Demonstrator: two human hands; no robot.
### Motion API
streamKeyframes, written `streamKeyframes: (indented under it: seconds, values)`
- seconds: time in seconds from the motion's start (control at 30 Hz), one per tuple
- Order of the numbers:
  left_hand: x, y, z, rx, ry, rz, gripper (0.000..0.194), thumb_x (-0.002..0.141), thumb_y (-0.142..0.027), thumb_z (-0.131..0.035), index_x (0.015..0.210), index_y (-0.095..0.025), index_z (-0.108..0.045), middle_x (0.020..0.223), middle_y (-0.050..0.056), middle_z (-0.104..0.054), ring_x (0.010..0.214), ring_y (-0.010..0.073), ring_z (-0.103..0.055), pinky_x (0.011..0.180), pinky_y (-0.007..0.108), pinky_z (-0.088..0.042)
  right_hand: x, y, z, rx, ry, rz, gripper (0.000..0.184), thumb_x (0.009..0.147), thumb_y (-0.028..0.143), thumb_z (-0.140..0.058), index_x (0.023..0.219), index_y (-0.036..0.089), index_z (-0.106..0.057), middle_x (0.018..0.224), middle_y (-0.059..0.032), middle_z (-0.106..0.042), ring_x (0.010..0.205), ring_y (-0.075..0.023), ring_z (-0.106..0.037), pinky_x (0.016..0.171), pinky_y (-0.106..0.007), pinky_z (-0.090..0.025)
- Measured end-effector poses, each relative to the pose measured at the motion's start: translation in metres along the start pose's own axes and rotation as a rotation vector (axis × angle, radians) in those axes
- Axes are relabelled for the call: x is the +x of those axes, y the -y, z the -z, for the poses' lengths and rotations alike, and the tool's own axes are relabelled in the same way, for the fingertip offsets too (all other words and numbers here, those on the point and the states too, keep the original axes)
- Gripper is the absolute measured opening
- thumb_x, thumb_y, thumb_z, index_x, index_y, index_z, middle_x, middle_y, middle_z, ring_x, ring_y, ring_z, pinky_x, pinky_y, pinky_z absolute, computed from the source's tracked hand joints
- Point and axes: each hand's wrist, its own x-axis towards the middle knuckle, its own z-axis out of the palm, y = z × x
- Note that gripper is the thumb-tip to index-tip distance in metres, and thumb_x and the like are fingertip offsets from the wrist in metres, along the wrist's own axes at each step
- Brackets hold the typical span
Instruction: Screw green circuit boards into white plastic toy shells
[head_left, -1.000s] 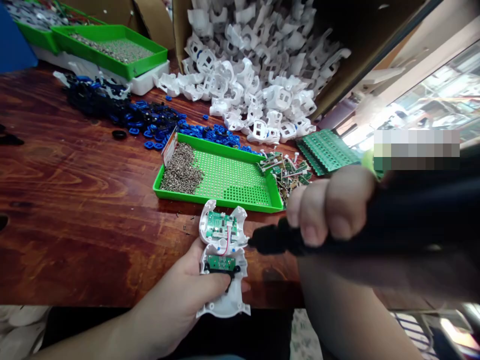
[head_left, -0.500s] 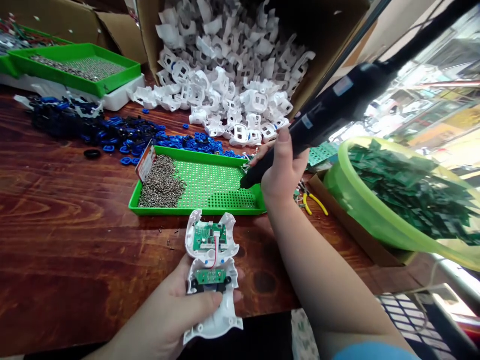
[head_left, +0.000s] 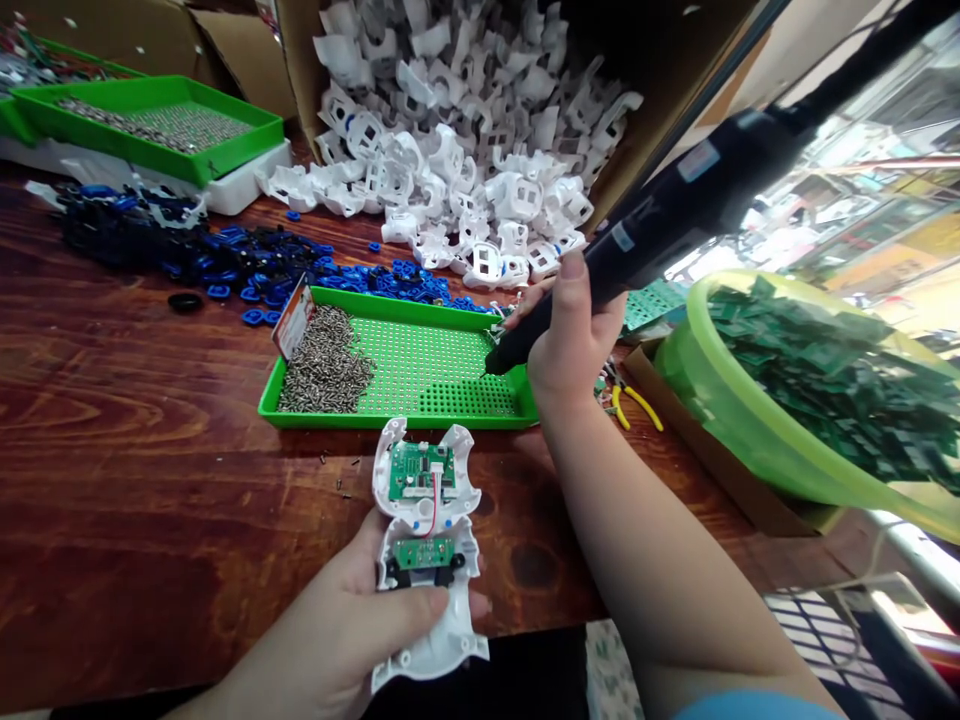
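My left hand [head_left: 375, 620] is closed around a white plastic housing [head_left: 439, 645], its thumb lying across the inside. Two green circuit boards [head_left: 421, 472] sit in the housing, joined by a thin red and white cable. My right hand [head_left: 574, 335] grips a black electric screwdriver [head_left: 660, 215], tilted with its bit pointing down to the left. The bit's tip is over the right part of a green perforated screw tray [head_left: 397, 422]. Small screws [head_left: 326, 365] are heaped at the tray's left end, and others stand in rows of holes; whether the tip touches one I cannot tell.
White plastic shells [head_left: 465, 170] spill from a cardboard box behind the tray. Blue parts [head_left: 247, 265] lie left of them, near another green tray [head_left: 187, 150]. Yellow-handled pliers [head_left: 637, 405] and a yellow-green basin [head_left: 694, 400] of green boards stand at the right.
The view has shifted slightly. Both hands keep their grips, and the screwdriver's tip stays over the right part of the tray.
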Motion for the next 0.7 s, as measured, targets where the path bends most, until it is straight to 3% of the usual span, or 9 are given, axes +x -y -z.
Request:
streamKeyframes:
  seconds: [0.13,0.33,0.4,0.5,0.6,0.7]
  values:
    - [-0.001,-0.001,-0.002,-0.007,-0.028,0.010,0.049,0.064,-0.013,-0.075,0.109,-0.015,-0.055,0.092,0.009,-0.072,0.079,0.0234,-0.068,0.063,0.027,-0.052,-0.001,0.000,0.000,0.003,0.019,-0.011,0.025,0.077,0.041,-0.060,0.079,0.024,-0.042,0.052,0.0104,-0.048,0.037,-0.0084,-0.050,0.034,-0.021,-0.042]
    - [0.001,0.004,0.002,-0.024,-0.013,-0.049,0.043,0.068,-0.014,-0.072,0.108,-0.014,-0.057,0.089,0.009,-0.072,0.081,0.0228,-0.068,0.071,0.029,-0.052,0.003,0.001,-0.001,0.009,-0.050,0.032,0.018,0.077,0.037,-0.057,0.082,0.025,-0.045,0.051,0.0103,-0.046,0.036,-0.0067,-0.047,0.033,-0.019,-0.038]
    - [0.002,0.007,0.004,-0.044,0.010,-0.092,0.044,0.068,-0.015,-0.073,0.109,-0.014,-0.056,0.088,0.009,-0.072,0.081,0.0221,-0.067,0.071,0.029,-0.053,0.005,0.014,-0.003,0.015,-0.112,0.056,0.015,0.078,0.035,-0.055,0.080,0.024,-0.046,0.049,0.0101,-0.044,0.035,-0.0066,-0.046,0.032,-0.018,-0.037]
    - [0.001,0.009,0.003,-0.086,0.008,-0.133,0.047,0.069,-0.012,-0.072,0.112,-0.015,-0.053,0.089,0.009,-0.072,0.080,0.0218,-0.067,0.067,0.029,-0.054,0.003,0.054,-0.003,0.069,-0.143,0.034,0.014,0.079,0.035,-0.051,0.075,0.022,-0.049,0.045,0.0086,-0.043,0.033,-0.0078,-0.045,0.031,-0.020,-0.035]
    - [-0.001,0.008,-0.002,-0.107,-0.024,-0.159,0.045,0.071,-0.007,-0.068,0.112,-0.014,-0.052,0.085,0.008,-0.072,0.076,0.0203,-0.067,0.065,0.028,-0.055,-0.008,0.102,0.000,0.101,0.100,-0.206,0.019,0.084,0.041,-0.045,0.076,0.024,-0.049,0.045,0.0053,-0.049,0.036,-0.0128,-0.049,0.033,-0.027,-0.041]
    - [-0.002,0.008,-0.003,-0.108,0.010,-0.204,0.045,0.073,-0.004,-0.064,0.114,-0.014,-0.050,0.074,0.003,-0.071,0.064,0.0147,-0.065,0.062,0.023,-0.053,-0.024,0.138,0.001,0.048,0.415,-0.390,0.033,0.080,0.058,-0.046,0.076,0.026,-0.052,0.052,0.0026,-0.054,0.042,-0.0163,-0.055,0.041,-0.035,-0.049]
